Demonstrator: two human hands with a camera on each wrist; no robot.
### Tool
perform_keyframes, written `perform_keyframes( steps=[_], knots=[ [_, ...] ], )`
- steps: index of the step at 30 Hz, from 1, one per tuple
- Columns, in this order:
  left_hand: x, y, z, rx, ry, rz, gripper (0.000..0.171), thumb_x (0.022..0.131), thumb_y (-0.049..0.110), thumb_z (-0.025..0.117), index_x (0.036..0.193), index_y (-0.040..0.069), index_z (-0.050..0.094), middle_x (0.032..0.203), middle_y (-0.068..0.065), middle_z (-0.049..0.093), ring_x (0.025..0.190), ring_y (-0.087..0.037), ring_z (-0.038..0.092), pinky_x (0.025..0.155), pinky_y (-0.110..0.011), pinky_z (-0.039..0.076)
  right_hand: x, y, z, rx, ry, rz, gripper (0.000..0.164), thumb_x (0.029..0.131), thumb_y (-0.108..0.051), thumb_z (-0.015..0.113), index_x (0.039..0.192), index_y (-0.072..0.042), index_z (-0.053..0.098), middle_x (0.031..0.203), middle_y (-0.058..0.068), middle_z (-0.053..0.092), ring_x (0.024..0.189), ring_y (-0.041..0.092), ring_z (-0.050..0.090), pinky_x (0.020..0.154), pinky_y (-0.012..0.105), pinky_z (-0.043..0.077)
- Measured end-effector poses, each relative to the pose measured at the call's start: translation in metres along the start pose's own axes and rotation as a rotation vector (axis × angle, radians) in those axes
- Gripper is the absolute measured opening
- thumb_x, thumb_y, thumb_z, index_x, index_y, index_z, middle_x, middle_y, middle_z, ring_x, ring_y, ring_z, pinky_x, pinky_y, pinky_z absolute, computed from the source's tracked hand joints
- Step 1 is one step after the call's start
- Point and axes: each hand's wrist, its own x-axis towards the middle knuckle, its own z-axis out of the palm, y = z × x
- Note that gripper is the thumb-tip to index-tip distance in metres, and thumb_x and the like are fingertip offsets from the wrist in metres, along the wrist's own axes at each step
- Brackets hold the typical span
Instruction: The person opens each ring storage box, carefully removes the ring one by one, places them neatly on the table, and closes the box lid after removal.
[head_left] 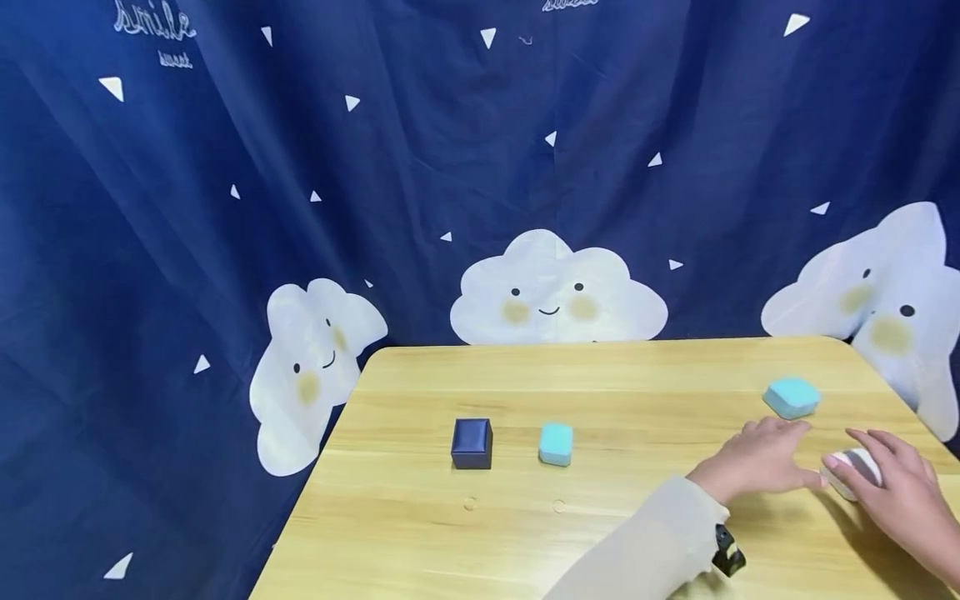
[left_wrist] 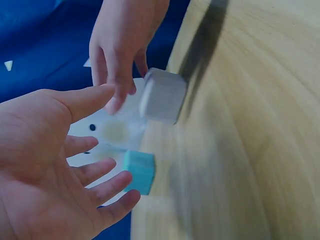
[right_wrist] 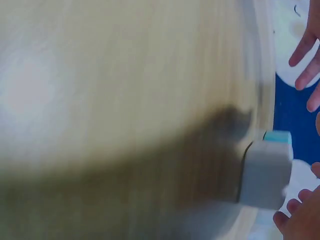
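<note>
A white rounded box (head_left: 851, 475) stands on the wooden table at the right, its pale side showing in the left wrist view. Right above it hovers my right hand (head_left: 896, 483), thumb and fingers parted over the box; whether a fingertip touches it I cannot tell. My left hand (head_left: 768, 458) reaches in from the left with fingers spread, palm turned to the box, holding nothing. Beyond both hands lies a turquoise box (head_left: 792, 397), also seen past the left fingers in the left wrist view (left_wrist: 140, 172).
A dark blue box (head_left: 472, 444) and a smaller turquoise box (head_left: 556, 444) stand mid-table. Two faint rings or round marks show on the wood (head_left: 375, 492) in front of them. A navy curtain (head_left: 420, 167) with cloud faces hangs behind the table's far edge.
</note>
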Motion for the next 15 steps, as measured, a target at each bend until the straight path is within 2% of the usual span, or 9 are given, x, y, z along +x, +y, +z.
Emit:
perform_keyframes(
  steps=[3,6,7,8,9,11,12,13,15],
  knots=[
    [0.004,0.003,0.004,-0.007,0.003,-0.006,0.075,0.091,0.058,0.066,0.154,0.046,0.029,0.149,0.030,0.036,0.135,0.002,0.041,0.101,-0.020,0.042,-0.007,0.009,0.000,0.022,0.020,0.057,0.062,0.104,-0.030,0.055,0.139,0.018,0.037,0.140,0.050,0.027,0.136,0.067,0.015,0.116,0.072,0.001],
    [0.007,0.007,0.005,-0.033,0.014,0.000,0.075,0.090,0.057,0.067,0.154,0.045,0.029,0.148,0.031,0.037,0.134,0.004,0.042,0.100,-0.017,0.042,-0.011,0.017,-0.003,0.043,0.014,0.112,0.062,0.104,-0.028,0.055,0.141,0.018,0.037,0.139,0.049,0.030,0.129,0.067,0.028,0.110,0.073,0.019],
    [0.008,0.008,0.006,-0.042,0.020,0.006,0.075,0.090,0.056,0.067,0.154,0.044,0.030,0.148,0.031,0.037,0.133,0.005,0.043,0.100,-0.017,0.042,-0.011,0.021,-0.004,0.056,0.009,0.114,0.062,0.103,-0.027,0.057,0.140,0.019,0.038,0.137,0.050,0.033,0.127,0.054,0.044,0.111,0.063,0.030],
    [0.009,0.010,0.006,-0.050,0.024,0.005,0.074,0.090,0.056,0.068,0.154,0.044,0.030,0.147,0.030,0.038,0.132,0.005,0.044,0.099,-0.017,0.043,-0.011,0.024,-0.005,0.063,0.003,0.113,0.062,0.103,-0.025,0.059,0.139,0.020,0.039,0.133,0.050,0.037,0.117,0.036,0.057,0.106,0.048,0.041],
    [0.010,0.012,0.006,-0.059,0.030,0.006,0.075,0.090,0.055,0.068,0.153,0.044,0.030,0.147,0.030,0.039,0.131,0.005,0.045,0.099,-0.017,0.043,-0.011,0.026,-0.006,0.074,0.002,0.103,0.059,0.102,-0.023,0.060,0.137,0.021,0.041,0.128,0.050,0.042,0.102,0.019,0.063,0.096,0.033,0.047],
    [0.013,0.016,0.006,-0.064,0.040,0.000,0.075,0.090,0.054,0.069,0.153,0.044,0.031,0.146,0.030,0.041,0.129,0.005,0.047,0.097,-0.017,0.044,-0.011,0.031,-0.006,0.121,0.004,0.067,0.052,0.100,-0.016,0.063,0.130,0.023,0.046,0.110,0.023,0.066,0.080,-0.009,0.055,0.073,0.011,0.042],
    [0.014,0.017,0.006,-0.062,0.044,-0.004,0.075,0.089,0.053,0.070,0.153,0.044,0.031,0.145,0.030,0.042,0.128,0.005,0.048,0.096,-0.017,0.045,-0.011,0.033,-0.006,0.145,0.003,0.051,0.048,0.099,-0.014,0.063,0.127,0.023,0.049,0.101,0.004,0.069,0.077,-0.019,0.046,0.063,0.006,0.035],
    [0.015,0.019,0.006,-0.059,0.045,-0.010,0.075,0.089,0.054,0.071,0.152,0.044,0.031,0.144,0.030,0.042,0.127,0.004,0.049,0.095,-0.016,0.045,-0.012,0.035,-0.005,0.171,0.002,0.030,0.045,0.099,-0.011,0.064,0.124,0.023,0.050,0.094,-0.015,0.065,0.077,-0.026,0.037,0.058,0.002,0.031],
    [0.018,0.021,0.007,-0.054,0.044,-0.022,0.077,0.088,0.055,0.071,0.152,0.045,0.031,0.144,0.031,0.042,0.127,0.005,0.048,0.095,-0.016,0.045,-0.014,0.036,-0.003,0.200,-0.006,0.025,0.041,0.099,-0.010,0.063,0.122,0.022,0.050,0.092,-0.040,0.045,0.077,-0.024,0.041,0.059,0.002,0.033]
  ],
)
